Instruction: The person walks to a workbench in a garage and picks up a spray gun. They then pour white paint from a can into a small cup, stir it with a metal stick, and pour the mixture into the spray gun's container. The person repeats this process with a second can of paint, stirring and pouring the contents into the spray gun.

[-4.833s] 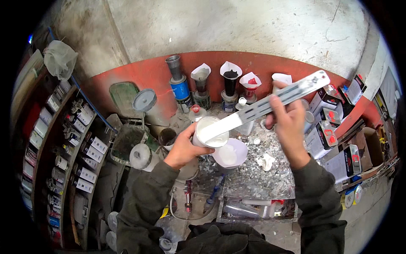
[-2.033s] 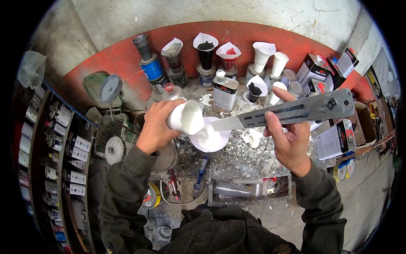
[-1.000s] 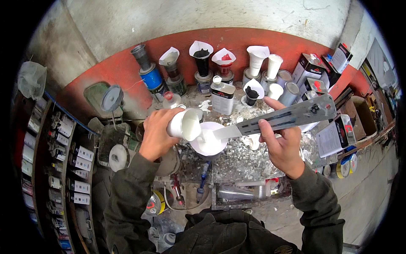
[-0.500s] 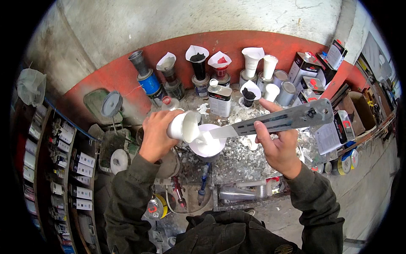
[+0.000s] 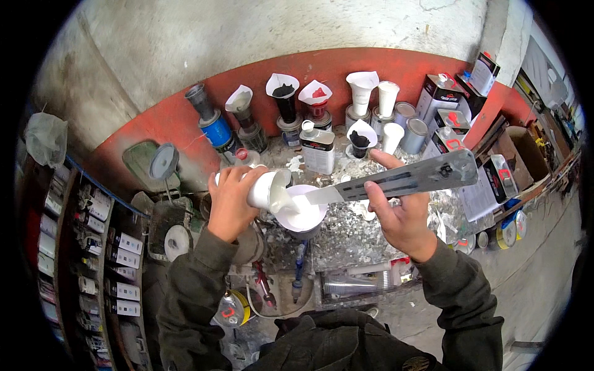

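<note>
My left hand (image 5: 232,201) is wrapped around a white cup (image 5: 261,190), tipped to the right. White paint (image 5: 281,201) runs over its lip into a paper cone strainer (image 5: 320,211), which sits in a container (image 5: 307,235) mostly hidden beneath it. Between thumb and fingers, my right hand (image 5: 405,222) grips a long flat metal stirring stick (image 5: 411,176) with slots. Its white-coated tip (image 5: 322,195) reaches over the strainer, close to the cup's mouth. White paint lies inside the strainer.
Paint-splattered bench (image 5: 346,241) lies under my hands. Along the red wall stand several strainer-topped cups on cans, including a black one (image 5: 285,105). A rectangular can (image 5: 318,151) is behind the strainer. Spray guns (image 5: 299,272) hang at the front edge; shelves (image 5: 93,266) stand left.
Both hands keep their holds, and paint is still pouring from the tilted cup. The stick has shifted slightly left and down in the picture; the whole view has moved a little too.
</note>
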Motion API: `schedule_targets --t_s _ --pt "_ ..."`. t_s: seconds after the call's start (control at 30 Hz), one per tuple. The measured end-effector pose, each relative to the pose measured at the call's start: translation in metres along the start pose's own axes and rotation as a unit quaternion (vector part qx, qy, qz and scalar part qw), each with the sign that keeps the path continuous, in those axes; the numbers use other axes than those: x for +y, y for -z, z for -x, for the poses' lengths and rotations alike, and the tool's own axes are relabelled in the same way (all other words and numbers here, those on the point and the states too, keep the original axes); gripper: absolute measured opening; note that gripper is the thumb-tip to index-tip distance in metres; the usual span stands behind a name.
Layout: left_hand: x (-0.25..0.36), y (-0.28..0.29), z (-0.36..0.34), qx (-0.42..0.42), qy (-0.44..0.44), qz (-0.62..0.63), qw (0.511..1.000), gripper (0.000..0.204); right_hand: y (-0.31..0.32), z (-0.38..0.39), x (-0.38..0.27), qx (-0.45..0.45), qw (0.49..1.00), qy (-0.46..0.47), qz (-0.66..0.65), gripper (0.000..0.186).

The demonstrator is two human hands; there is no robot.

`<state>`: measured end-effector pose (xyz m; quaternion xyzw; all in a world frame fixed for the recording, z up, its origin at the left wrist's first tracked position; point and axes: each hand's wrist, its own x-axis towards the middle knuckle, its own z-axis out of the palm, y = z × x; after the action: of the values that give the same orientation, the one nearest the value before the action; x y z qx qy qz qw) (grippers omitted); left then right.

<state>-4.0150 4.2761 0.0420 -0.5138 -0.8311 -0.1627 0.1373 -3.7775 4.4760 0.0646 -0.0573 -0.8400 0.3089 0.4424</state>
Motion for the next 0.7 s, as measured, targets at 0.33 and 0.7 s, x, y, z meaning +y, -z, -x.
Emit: schedule_targets --t_s 0.33,0.7 --pt "0.015 0.006 0.001 -0.001 -0.038 -0.057 0.998 0.076 -0.004 0.009 -0.005 0.036 0.999 0.007 -0.003 0.037" --pt "0.034 0.013 -0.006 0.092 -0.202 -0.185 0.957 0.05 -0.005 0.02 0.005 0.07 0.997 0.015 -0.035 0.039"
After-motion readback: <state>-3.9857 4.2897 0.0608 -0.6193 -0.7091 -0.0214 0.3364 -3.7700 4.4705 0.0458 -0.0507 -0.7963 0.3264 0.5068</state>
